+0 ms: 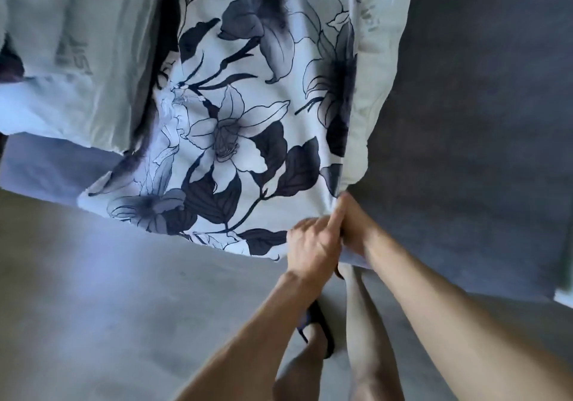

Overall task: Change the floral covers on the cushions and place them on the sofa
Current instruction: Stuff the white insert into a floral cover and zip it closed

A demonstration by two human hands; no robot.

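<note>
Dim, bluish light; soft blur, wide-angle distortion.

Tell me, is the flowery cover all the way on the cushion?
Not fully. Plain cushion shows along the cover's right edge, where both hands grip its corner.

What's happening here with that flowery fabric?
A person is working on a cushion. Both hands, the left hand and the right hand, pinch the near corner of the floral cover. A plain white cushion shows along the cover's right edge, beside the dark sofa. Another pale cushion lies to the left.
</note>
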